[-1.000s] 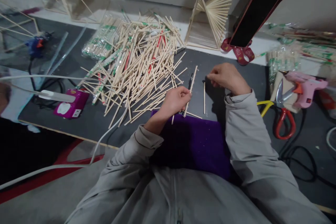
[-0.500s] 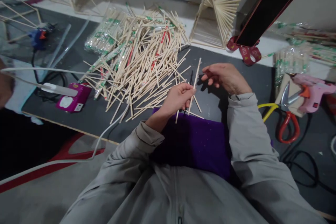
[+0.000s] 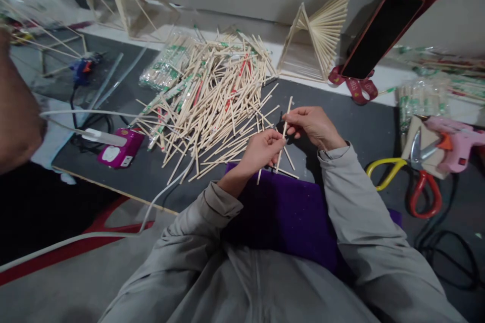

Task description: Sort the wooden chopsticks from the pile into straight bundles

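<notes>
Scissors [image 3: 416,162] are lying flat; a pink glue gun [image 3: 456,149] is resting just right of them, a phone [image 3: 382,35] standing beyond, a magenta adapter [image 3: 131,142] sitting well left.

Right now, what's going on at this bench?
A person's left hand pinches a thin wooden stick over the dark tabletop. The right hand has its fingers at the stick's upper part; whether they grip it or only touch it is hard to tell. A loose pile of sticks lies beyond the left hand. Scissors and a pink glue gun lie off to the right. A fan-shaped stick structure stands at the back.
</notes>
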Action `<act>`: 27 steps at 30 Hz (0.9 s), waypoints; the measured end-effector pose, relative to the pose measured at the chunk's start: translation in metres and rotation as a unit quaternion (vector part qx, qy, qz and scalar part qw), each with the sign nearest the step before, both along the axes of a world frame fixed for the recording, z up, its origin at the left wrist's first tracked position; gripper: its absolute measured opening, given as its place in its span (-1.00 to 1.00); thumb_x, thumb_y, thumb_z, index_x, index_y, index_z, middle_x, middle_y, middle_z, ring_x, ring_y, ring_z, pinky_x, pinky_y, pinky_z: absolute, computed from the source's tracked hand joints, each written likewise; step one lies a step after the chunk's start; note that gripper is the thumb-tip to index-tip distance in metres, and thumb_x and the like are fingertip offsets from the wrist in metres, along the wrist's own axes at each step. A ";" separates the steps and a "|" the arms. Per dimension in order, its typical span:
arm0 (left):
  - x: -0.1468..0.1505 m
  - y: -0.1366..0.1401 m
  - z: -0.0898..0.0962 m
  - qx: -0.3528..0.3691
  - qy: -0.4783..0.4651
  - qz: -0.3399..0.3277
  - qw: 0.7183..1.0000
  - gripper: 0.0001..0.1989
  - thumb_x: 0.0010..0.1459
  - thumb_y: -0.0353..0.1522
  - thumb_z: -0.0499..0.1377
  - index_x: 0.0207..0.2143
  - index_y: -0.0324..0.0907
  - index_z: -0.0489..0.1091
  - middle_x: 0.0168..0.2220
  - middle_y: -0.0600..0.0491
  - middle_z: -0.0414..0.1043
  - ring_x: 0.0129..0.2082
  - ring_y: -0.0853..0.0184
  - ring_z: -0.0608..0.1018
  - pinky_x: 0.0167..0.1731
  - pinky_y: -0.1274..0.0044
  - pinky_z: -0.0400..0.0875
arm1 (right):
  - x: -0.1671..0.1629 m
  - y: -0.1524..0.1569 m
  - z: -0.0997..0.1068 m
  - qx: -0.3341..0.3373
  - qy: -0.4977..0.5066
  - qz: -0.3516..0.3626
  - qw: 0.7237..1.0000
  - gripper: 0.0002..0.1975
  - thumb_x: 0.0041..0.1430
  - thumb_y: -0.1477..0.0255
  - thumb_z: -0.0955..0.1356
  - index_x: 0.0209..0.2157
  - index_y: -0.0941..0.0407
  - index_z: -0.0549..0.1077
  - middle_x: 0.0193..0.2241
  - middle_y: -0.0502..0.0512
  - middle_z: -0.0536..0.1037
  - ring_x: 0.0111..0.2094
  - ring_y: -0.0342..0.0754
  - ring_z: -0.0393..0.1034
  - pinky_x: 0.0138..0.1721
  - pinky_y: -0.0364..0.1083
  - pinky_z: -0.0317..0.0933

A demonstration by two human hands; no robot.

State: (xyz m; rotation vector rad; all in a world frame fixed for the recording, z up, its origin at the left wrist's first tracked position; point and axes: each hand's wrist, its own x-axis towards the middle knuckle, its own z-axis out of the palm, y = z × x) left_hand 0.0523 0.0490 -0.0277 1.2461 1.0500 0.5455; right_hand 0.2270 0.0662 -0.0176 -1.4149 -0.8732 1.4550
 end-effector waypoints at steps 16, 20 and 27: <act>0.001 -0.001 -0.001 -0.014 -0.037 -0.005 0.999 -0.92 0.20 -0.40 0.17 -0.37 -0.19 0.32 -0.72 0.24 0.31 -0.78 0.52 0.39 -0.78 0.72 0.23 | -0.015 -0.001 0.004 0.116 -0.217 0.026 0.969 -0.74 0.14 0.60 0.26 -0.57 0.17 0.46 -0.68 -0.03 0.42 -0.73 -0.27 0.25 -0.73 -0.30 0.05; -0.002 0.003 0.002 -0.089 -0.128 -0.013 0.988 -0.86 0.13 -0.35 0.23 -0.40 -0.19 0.31 -0.68 0.22 0.36 -0.79 0.53 0.38 -0.82 0.72 0.19 | -0.015 -0.002 0.004 0.085 -0.111 0.033 0.990 -0.79 0.15 0.56 0.27 -0.53 0.16 0.45 -0.63 -0.04 0.39 -0.70 -0.26 0.21 -0.71 -0.27 0.07; -0.006 0.005 0.005 -0.142 -0.189 0.000 0.972 -0.76 -0.01 -0.28 0.31 -0.47 -0.21 0.32 -0.69 0.24 0.36 -0.85 0.59 0.25 -0.87 0.72 0.09 | 0.001 0.005 -0.003 0.099 -0.297 -0.027 0.949 -0.77 0.16 0.55 0.28 -0.56 0.14 0.41 -0.65 -0.04 0.38 -0.67 -0.24 0.22 -0.64 -0.24 0.05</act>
